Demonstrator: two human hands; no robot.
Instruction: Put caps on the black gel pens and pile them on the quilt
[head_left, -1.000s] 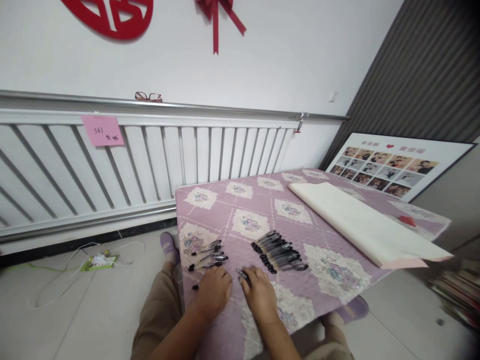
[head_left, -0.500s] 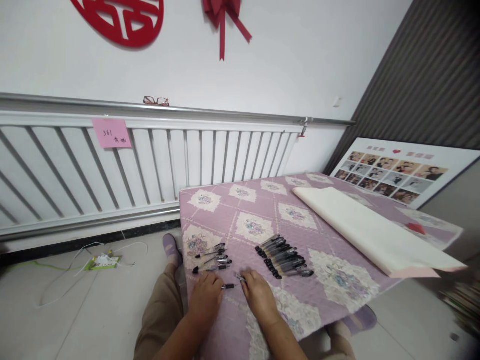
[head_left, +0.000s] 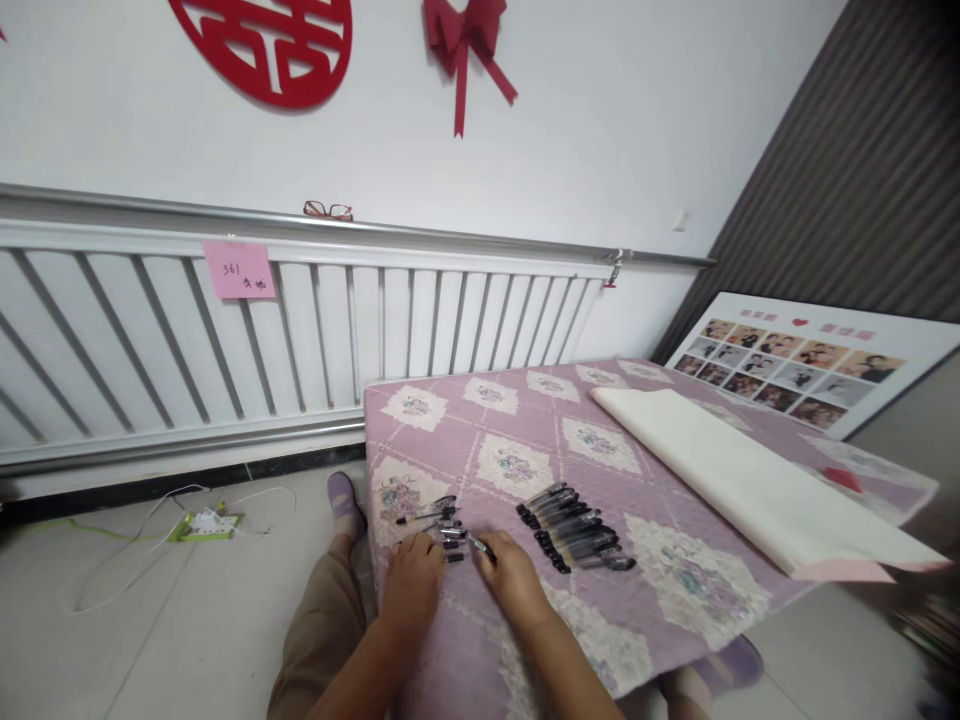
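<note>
Both hands rest on a table covered by a pink patterned cloth [head_left: 525, 420]. My left hand [head_left: 411, 583] has its fingers curled by a small scatter of loose pen parts [head_left: 435, 515] near the table's left edge, fingertips at a short black piece. My right hand [head_left: 511, 582] pinches a thin pen part [head_left: 480, 545] that points toward the left hand. A neat row of several black capped pens [head_left: 574, 527] lies just right of my right hand.
A long cream sheet or folded cloth [head_left: 750, 485] lies across the table's right side. A white radiator [head_left: 300, 330] with a pink note [head_left: 238, 269] and glasses [head_left: 328, 210] runs behind. A photo board [head_left: 810, 355] leans at right. Cables [head_left: 202, 520] lie on the floor.
Both hands moved a little forward toward the loose pen parts, and the gap between them narrowed. The camera view shifted slightly left and down.
</note>
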